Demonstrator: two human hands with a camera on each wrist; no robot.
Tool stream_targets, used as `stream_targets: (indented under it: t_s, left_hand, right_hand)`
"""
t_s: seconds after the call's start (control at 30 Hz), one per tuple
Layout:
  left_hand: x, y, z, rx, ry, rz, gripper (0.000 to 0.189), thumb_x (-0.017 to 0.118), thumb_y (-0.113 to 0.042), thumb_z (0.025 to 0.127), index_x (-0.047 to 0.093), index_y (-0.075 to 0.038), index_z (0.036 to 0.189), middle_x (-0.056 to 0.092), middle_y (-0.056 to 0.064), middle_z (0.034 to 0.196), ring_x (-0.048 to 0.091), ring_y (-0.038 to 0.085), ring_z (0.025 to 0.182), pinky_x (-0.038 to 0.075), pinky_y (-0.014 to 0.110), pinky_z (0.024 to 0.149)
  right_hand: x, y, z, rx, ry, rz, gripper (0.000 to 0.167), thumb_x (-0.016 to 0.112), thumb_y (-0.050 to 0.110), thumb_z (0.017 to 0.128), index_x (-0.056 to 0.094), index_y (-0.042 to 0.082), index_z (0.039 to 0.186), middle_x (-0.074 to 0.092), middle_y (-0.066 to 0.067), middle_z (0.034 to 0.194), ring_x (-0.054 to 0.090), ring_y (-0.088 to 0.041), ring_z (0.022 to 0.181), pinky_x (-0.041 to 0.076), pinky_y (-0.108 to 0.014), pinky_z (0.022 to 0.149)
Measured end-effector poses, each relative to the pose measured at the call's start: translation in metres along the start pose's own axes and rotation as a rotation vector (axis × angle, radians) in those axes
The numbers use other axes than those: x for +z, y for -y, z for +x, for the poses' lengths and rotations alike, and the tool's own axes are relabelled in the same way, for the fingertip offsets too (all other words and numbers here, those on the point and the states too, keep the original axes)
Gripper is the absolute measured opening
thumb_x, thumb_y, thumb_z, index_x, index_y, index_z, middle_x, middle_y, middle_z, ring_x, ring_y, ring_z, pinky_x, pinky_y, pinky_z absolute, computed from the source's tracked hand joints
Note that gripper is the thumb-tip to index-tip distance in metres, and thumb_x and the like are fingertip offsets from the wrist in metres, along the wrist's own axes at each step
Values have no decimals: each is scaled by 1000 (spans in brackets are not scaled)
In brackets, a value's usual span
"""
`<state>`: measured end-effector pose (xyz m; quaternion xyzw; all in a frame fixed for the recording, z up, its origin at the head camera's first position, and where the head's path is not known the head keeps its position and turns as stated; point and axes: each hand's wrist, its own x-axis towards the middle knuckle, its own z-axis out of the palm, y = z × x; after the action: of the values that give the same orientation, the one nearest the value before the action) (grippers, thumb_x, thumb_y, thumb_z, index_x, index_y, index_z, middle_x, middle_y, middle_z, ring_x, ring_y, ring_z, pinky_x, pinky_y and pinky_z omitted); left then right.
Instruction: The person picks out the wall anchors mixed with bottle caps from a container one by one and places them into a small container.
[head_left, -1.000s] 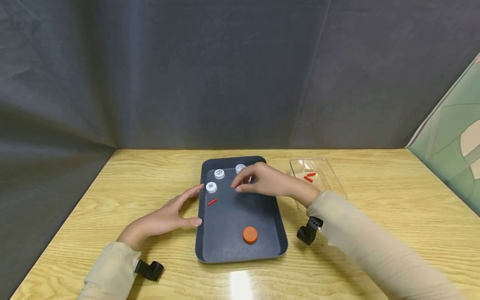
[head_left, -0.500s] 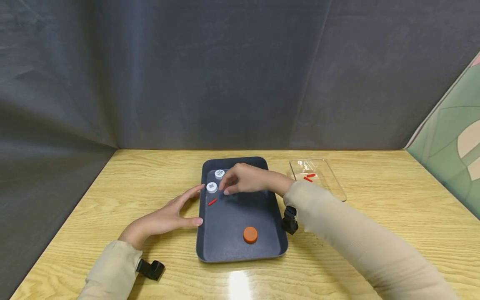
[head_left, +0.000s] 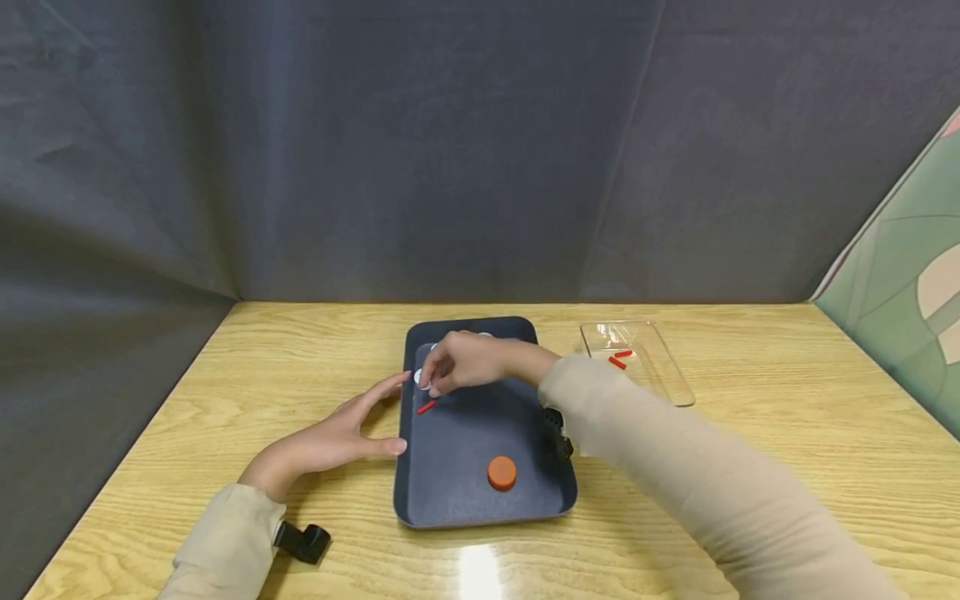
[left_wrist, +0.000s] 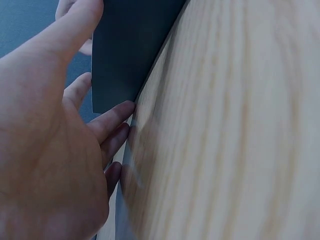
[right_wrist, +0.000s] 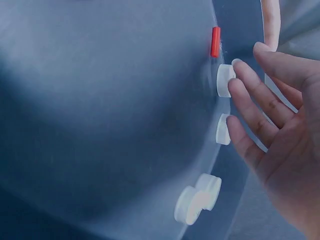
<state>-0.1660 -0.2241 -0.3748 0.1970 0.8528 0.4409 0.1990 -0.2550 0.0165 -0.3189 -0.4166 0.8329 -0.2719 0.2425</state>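
A dark grey tray (head_left: 450, 492) lies on the table, with my left hand (head_left: 322, 440) spread at its left edge, thumb and fingertips right at the rim. In the left wrist view several fingers touch the tray's outer wall (left_wrist: 125, 55). My right hand (head_left: 476, 361) is over the tray's left side, fingers loosely bent. In the right wrist view its fingertips are right at a white bottle cap (right_wrist: 225, 80), thumb apart from it. A short red stick (right_wrist: 215, 42) lies just beyond that cap. A second white cap (right_wrist: 223, 129) sits near the other fingertips.
Two more white caps lie together in the tray, the nearer one (right_wrist: 186, 205) overlapping the other (right_wrist: 208, 191). An orange cap (head_left: 502, 472) is at the tray's near right. A clear plastic tray (head_left: 680, 385) with red sticks (head_left: 617, 362) stands at right. A dark curtain (head_left: 480, 150) hangs behind.
My right hand has moved left across the tray, from near its middle to the white cap by the red stick, and now partly hides the caps. My left hand stays at the rim.
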Motion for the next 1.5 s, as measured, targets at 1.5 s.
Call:
stream_targets:
  t_s: [1.5]
  left_hand:
    - [2, -2, 1, 11, -13, 13, 89, 73, -42, 89, 18, -33, 159, 23, 14, 161, 15, 38, 147, 11, 67, 112]
  right_hand:
    - [21, 5, -8, 24, 6, -3, 5, 76, 14, 88, 76, 9, 85, 67, 9, 73, 57, -2, 67, 46, -18, 64]
